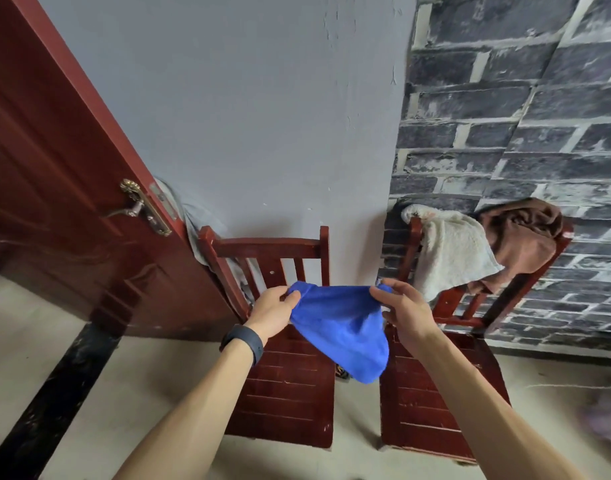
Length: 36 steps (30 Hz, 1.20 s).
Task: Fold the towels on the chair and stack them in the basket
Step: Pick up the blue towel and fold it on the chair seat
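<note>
Blue towel (342, 334), cream towel (453, 254), brown towel (525, 237), dark-red chairs (290, 386)

A white towel (453, 251) and brown towel (525, 237) drape the right-hand chair (435, 403).

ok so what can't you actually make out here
Head view:
- Basket: none in frame. A blurred pale shape at the right edge cannot be identified.
- Blue towel: bunched between the left hand and right hand, so its layers are unclear.
- Grey cloth: mostly hidden behind the door and left chair.
- Small thing on the floor: half hidden by the blue towel.
</note>
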Each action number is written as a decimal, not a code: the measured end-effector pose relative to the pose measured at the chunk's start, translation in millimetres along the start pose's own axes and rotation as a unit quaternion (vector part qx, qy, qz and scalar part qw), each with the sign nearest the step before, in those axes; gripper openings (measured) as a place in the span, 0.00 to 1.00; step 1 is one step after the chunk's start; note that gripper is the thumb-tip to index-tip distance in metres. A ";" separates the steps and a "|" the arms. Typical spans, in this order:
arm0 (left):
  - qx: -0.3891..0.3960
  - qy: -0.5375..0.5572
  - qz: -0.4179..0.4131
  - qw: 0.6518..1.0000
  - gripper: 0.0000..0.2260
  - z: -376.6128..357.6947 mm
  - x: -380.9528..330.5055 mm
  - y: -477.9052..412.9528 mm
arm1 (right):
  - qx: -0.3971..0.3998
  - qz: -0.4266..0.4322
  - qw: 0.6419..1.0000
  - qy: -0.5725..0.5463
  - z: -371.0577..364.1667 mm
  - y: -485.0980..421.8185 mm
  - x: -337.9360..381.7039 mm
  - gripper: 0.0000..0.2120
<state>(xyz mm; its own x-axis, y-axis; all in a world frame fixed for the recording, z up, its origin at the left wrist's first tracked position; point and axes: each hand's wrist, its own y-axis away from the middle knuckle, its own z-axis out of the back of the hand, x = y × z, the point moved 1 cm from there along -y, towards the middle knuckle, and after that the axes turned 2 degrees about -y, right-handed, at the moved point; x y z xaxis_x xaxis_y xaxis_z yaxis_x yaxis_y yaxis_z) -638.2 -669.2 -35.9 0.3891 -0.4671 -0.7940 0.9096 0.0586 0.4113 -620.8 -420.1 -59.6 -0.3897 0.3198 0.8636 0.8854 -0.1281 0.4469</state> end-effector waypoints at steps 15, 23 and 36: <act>-0.034 0.292 0.064 0.954 0.08 12.7 8.1 -7.2 | 0.185 -0.259 0.947 -0.037 -16.4 0.0 -1.4 0.06; 0.041 0.346 0.148 0.926 0.09 25.6 35.5 -2.2 | 0.044 -0.108 0.991 0.066 -14.8 -18.1 -0.3 0.10; -0.089 0.384 0.202 0.897 0.11 55.7 83.9 -0.9 | 0.006 0.068 0.996 0.062 -7.2 -29.8 36.2 0.12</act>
<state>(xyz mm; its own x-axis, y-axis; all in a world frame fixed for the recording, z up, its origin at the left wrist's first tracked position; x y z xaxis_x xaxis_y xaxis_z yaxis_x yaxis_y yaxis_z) -614.5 -757.5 -77.9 0.6158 0.3650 -0.6983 0.6541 0.2572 0.7113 -663.1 -411.5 -39.9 -0.2943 0.1820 0.9382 0.9344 -0.1515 0.3225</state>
